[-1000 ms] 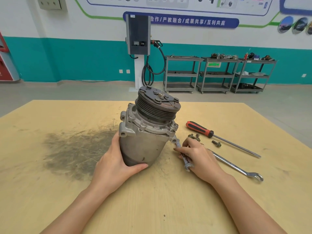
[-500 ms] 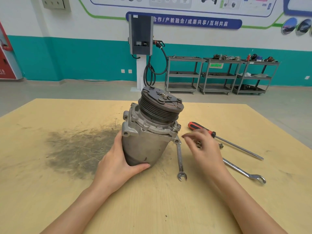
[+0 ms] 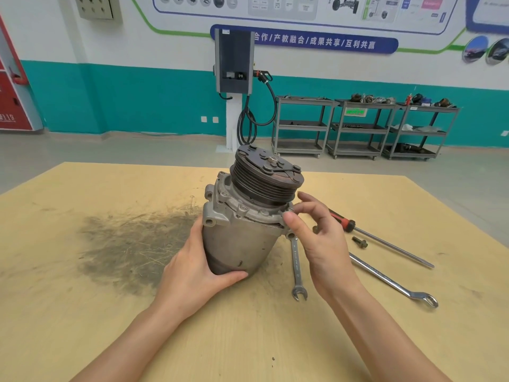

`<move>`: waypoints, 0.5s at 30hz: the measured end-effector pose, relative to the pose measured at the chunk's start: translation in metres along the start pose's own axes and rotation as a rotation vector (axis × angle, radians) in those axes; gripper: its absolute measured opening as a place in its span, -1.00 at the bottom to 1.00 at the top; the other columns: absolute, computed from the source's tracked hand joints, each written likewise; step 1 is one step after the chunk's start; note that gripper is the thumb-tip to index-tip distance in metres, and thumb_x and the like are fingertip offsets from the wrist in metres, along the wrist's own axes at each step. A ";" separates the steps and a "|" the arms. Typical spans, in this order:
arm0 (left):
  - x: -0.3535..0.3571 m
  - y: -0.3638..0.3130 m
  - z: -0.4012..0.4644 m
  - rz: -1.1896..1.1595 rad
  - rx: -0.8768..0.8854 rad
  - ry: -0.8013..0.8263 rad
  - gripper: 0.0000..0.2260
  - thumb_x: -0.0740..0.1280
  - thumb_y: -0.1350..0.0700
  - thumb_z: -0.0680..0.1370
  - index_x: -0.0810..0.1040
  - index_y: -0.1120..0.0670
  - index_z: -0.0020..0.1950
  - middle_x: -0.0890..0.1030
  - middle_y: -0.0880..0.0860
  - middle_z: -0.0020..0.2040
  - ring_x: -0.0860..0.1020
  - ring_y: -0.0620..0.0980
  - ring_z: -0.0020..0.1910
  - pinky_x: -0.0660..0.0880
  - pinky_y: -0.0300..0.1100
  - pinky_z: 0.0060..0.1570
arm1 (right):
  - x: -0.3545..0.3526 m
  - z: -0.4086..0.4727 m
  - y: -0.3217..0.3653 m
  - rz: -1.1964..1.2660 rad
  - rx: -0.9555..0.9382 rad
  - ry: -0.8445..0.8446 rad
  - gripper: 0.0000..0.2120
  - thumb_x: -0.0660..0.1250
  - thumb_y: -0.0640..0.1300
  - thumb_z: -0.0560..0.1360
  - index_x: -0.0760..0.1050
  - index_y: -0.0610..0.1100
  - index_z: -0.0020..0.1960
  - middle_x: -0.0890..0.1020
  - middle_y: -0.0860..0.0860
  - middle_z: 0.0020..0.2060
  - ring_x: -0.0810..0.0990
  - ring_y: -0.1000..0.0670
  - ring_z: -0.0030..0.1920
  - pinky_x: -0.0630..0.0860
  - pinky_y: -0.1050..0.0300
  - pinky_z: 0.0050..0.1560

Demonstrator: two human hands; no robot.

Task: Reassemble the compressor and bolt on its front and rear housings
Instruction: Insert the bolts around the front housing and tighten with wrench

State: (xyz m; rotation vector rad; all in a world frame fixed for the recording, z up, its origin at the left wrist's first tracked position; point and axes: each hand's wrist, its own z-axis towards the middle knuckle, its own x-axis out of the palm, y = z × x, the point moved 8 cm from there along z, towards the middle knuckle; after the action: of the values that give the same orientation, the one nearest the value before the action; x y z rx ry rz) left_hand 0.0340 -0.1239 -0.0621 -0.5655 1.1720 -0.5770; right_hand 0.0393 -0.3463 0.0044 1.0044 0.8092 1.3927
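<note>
Compressor [image 3: 242,224] stands tilted, left hand [image 3: 192,274] gripping its body, right hand [image 3: 322,244] fingers [image 3: 289,216] pinching its flange.

Blue wall banner [image 3: 304,40]: "合作/产教融合/成果共享/互利共赢". Red cabinet [image 3: 12,100]: possibly "119".

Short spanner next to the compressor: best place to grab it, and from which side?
Take the short spanner by its bare mid-shaft, from above and the right. It lies flat on the table; its far end sits by the compressor under the right hand, its open end points toward the person.
</note>
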 end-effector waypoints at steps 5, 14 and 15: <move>0.000 -0.002 0.000 0.000 0.011 0.000 0.06 0.51 -0.39 0.13 0.03 -0.21 0.48 0.50 -0.11 0.33 0.51 0.07 0.29 0.50 0.01 0.08 | 0.003 -0.001 0.001 0.071 -0.015 -0.023 -0.91 0.47 -0.01 0.35 0.58 0.03 -0.27 0.51 0.13 0.28 0.45 0.25 0.28 0.42 0.47 0.00; -0.001 -0.002 0.000 -0.001 0.013 -0.009 0.04 0.51 -0.39 0.12 0.03 -0.23 0.46 0.50 -0.13 0.32 0.51 0.07 0.30 0.48 -0.02 0.07 | 0.007 0.001 0.003 0.050 -0.081 0.031 -0.87 0.40 -0.24 0.48 0.59 -0.06 -0.21 0.48 0.11 0.29 0.44 0.32 0.25 0.39 0.58 -0.04; -0.001 -0.002 0.000 0.000 0.014 -0.010 0.03 0.52 -0.38 0.13 0.04 -0.22 0.45 0.50 -0.13 0.32 0.51 0.07 0.30 0.47 -0.01 0.07 | 0.006 0.001 0.003 0.046 -0.085 0.026 -0.86 0.39 -0.26 0.49 0.59 -0.06 -0.20 0.48 0.10 0.28 0.44 0.31 0.25 0.39 0.57 -0.02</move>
State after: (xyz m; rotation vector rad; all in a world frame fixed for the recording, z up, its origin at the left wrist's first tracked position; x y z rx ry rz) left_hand 0.0333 -0.1246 -0.0604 -0.5563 1.1581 -0.5817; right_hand 0.0394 -0.3402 0.0080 0.9457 0.7436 1.4707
